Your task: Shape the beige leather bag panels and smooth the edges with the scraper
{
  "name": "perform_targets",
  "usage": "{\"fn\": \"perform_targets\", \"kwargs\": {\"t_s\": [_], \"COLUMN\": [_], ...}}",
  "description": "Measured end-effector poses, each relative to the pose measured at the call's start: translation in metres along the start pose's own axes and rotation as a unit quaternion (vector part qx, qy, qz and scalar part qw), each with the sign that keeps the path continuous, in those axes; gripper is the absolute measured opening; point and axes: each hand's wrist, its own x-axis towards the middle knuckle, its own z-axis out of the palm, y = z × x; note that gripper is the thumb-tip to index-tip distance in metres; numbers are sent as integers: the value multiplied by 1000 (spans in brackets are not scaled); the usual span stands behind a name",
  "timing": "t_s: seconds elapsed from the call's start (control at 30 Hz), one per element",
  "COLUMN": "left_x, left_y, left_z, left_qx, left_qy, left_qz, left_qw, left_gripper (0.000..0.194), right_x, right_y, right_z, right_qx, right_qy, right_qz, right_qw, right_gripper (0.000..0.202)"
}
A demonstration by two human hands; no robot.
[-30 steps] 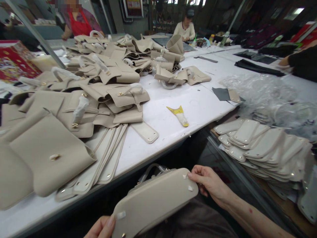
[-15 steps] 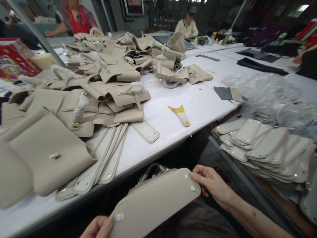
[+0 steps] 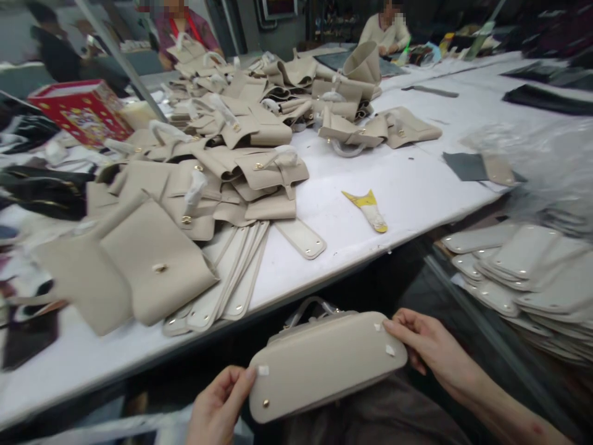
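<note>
A beige bag (image 3: 324, 364) rests over my lap, its long rounded base facing me. My left hand (image 3: 220, 402) pinches the base's left end beside a small white tab; a gold stud shows just below. At the right end, my right hand (image 3: 424, 340) grips the edge near two more white tabs. Behind the base, the bag's handle (image 3: 308, 306) sticks up, partly hidden. On the white table (image 3: 356, 216) ahead lie a heap of beige bags (image 3: 259, 123) and a large beige leather piece (image 3: 157, 272) at the left.
Stacked beige base panels (image 3: 532, 272) are at the right, below clear plastic (image 3: 556, 148). A yellow-and-white piece (image 3: 368, 210) lies near the table edge. Farther back are a red box (image 3: 83, 111), a dark flat tool (image 3: 430, 91) and people across the table.
The view has turned left, so the table things appear farther right. More of my left hand and the base's left end now show, with the gold stud in sight.
</note>
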Motion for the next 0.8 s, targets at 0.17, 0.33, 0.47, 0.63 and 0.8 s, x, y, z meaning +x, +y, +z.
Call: {"fn": "perform_targets", "kwargs": {"t_s": [0.17, 0.33, 0.47, 0.63, 0.8], "left_x": [0, 1, 1, -4, 2], "left_y": [4, 2, 2, 5, -5], "left_z": [-2, -5, -5, -2, -5], "left_qx": [22, 41, 47, 39, 62], "left_qy": [-15, -24, -25, -27, -20], "left_qz": [29, 35, 30, 12, 3], "left_qw": [999, 998, 998, 999, 998], "left_gripper": [50, 50, 51, 54, 58], "right_x": [8, 10, 12, 8, 2], "right_y": [17, 22, 22, 13, 2], "right_z": [-7, -10, -9, -5, 1], "right_qx": [-8, -5, 1, -17, -15], "right_qy": [-10, -19, -22, -23, -15], "right_qz": [5, 22, 34, 2, -21], "right_qw": [1000, 1000, 999, 1000, 1000], "right_gripper": [55, 54, 56, 55, 51]}}
